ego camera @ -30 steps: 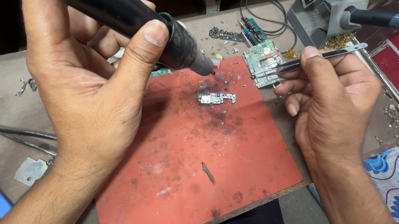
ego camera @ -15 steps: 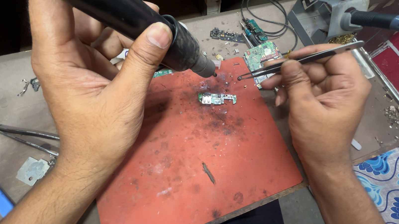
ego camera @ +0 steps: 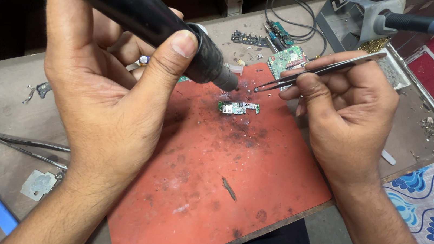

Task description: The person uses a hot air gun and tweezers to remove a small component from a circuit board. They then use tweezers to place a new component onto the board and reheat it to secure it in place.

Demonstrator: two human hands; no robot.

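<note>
Small green circuit board (ego camera: 238, 108) lies on the red work mat (ego camera: 230, 194), just below the nozzle of the black hot-air handle (ego camera: 132, 9), whose upper end runs out of frame. Left hand (ego camera: 105, 98) is wrapped tight around that handle. Right hand (ego camera: 348, 115) pinches the tweezers (ego camera: 315, 71) closed; whether their tips (ego camera: 256, 90) hold anything is too small to tell.

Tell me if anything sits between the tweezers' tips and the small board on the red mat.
Nothing visible does. The tweezers in the right hand point at bare mat just above the small board; the nozzle is off to one side.
</note>
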